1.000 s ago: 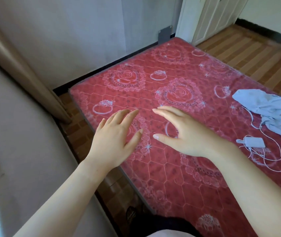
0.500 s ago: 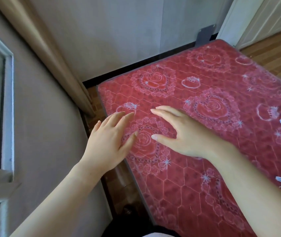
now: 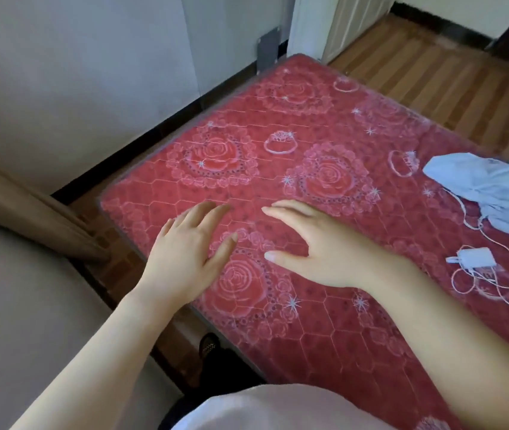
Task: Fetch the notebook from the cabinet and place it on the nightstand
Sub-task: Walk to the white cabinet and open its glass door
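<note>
No notebook, cabinet or nightstand shows in the head view. My left hand [image 3: 189, 252] hovers palm down over the near left corner of a red rose-patterned mattress [image 3: 324, 128], fingers spread, holding nothing. My right hand [image 3: 324, 246] floats beside it to the right, also palm down with fingers apart and empty. A small gap separates the two hands.
A white charger [image 3: 476, 259] with a tangled cable and a pale blue cloth [image 3: 495, 187] lie on the mattress at the right. A beige curtain [image 3: 29, 212] hangs at the left by the wall. Wooden floor [image 3: 433, 72] and white door panels [image 3: 349, 23] lie beyond the bed.
The view first swung left toward the wall and window, then back right and down, so the charger and cloth show again. Both hands keep their spread, empty pose over the mattress.
</note>
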Motion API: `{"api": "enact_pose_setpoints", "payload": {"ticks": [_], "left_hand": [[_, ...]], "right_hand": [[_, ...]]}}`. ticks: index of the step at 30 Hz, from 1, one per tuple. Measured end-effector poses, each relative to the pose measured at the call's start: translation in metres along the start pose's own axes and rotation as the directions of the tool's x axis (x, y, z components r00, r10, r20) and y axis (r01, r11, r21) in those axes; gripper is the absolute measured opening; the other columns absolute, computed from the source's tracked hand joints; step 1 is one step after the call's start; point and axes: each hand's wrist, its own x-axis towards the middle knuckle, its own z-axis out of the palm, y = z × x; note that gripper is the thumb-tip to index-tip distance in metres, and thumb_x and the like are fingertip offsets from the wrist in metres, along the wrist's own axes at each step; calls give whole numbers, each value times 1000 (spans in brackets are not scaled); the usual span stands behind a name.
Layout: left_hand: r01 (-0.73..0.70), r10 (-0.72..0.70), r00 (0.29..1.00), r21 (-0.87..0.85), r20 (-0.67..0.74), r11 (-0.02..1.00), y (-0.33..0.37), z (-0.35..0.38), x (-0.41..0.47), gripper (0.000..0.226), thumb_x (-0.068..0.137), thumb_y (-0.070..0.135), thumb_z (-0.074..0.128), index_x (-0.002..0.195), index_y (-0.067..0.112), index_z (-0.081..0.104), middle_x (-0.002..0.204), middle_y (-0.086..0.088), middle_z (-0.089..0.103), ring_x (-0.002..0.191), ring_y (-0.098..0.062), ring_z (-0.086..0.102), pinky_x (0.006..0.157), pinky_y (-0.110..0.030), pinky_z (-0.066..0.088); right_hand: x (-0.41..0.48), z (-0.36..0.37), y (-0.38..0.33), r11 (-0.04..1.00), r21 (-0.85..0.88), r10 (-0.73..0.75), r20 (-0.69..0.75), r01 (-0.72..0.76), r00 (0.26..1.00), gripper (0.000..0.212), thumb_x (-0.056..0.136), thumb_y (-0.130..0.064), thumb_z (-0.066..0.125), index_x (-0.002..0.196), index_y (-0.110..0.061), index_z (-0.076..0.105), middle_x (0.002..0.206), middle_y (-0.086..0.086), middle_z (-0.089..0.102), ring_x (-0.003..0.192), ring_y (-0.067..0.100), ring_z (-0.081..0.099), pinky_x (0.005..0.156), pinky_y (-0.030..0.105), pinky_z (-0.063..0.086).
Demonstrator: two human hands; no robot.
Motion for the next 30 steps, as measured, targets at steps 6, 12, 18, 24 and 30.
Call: {"api": "enact_pose_setpoints", "payload": {"ticks": [6, 12, 18, 24, 30], "left_hand": [[-114, 113, 988, 7, 104, 993, -15, -21, 37, 55, 89, 58, 26, 137, 31, 33, 142, 4, 40, 131, -19, 37, 104, -52, 32], [-157, 155, 981, 9, 121, 988, -1, -13, 60, 52, 90, 54, 32, 135, 29, 36, 139, 5, 43, 126, -19, 42, 103, -45, 37], [-62, 66, 992, -40, 108, 997, -12, 0, 51, 53, 89, 57, 30, 135, 32, 35, 139, 9, 41, 126, -13, 41, 98, -38, 42], [33, -28, 998, -94, 58, 995, -49, -16, 57, 50, 89, 57, 33, 134, 36, 34, 139, 12, 41, 112, -15, 53, 94, -40, 45], [-16, 25, 997, -137, 66, 990, -92, -26, 94, 51, 87, 58, 31, 134, 37, 35, 138, 14, 41, 125, -10, 40, 97, -39, 42]], "right_hand": [[19, -11, -9, 987, 92, 136, -65, -130, 989, 65, 78, -69, 40, 136, -48, 18, 146, -26, 18, 129, -2, 23, 94, 24, 23], [29, -15, 12, 982, 161, 121, -119, -101, 985, 66, 77, -73, 38, 135, -51, 17, 144, -29, 19, 121, -12, 21, 92, 23, 25], [48, -8, 16, 985, 170, 39, -66, -27, 997, 65, 79, -69, 41, 137, -47, 19, 142, -28, 21, 113, -17, 19, 90, 19, 24], [86, -10, 4, 989, 149, -5, -8, 6, 1000, 65, 77, -71, 39, 135, -50, 18, 143, -30, 19, 123, -10, 23, 95, 25, 28], [126, -12, -4, 991, 118, 76, -64, -68, 995, 65, 78, -70, 40, 135, -47, 20, 141, -30, 21, 114, -19, 18, 90, 17, 23]]}}
